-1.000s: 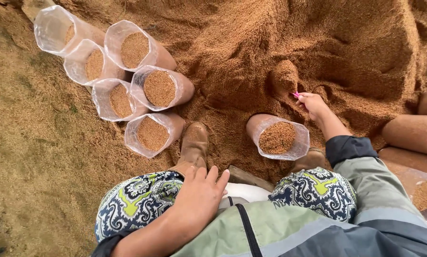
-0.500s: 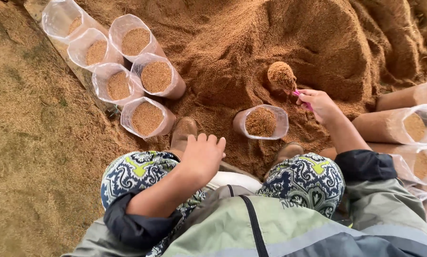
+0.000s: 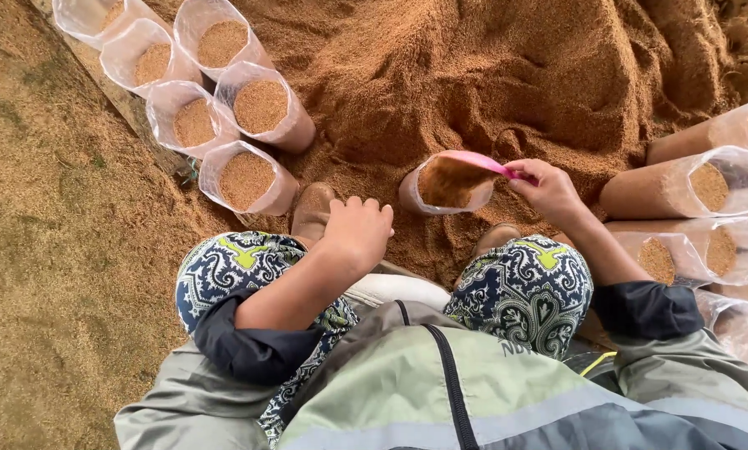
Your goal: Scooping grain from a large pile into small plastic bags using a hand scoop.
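The ground (image 3: 66,275) is seen to be covered in loose tan sawdust under soft, even daylight, with a tall reddish-brown sawdust heap (image 3: 507,75) banked across the upper right and a weathered plank (image 3: 128,104) laid half-buried along its left foot.

Five filled clear bags (image 3: 246,177) stand upright at left, one bag (image 3: 446,185) between the boots, five lie at right (image 3: 689,184); one pink scoop (image 3: 484,163); two boots (image 3: 313,213)

Clear plastic bag (image 3: 445,187) of brown sawdust upright at centre; five more upper left (image 3: 245,177), several lying right (image 3: 682,187).
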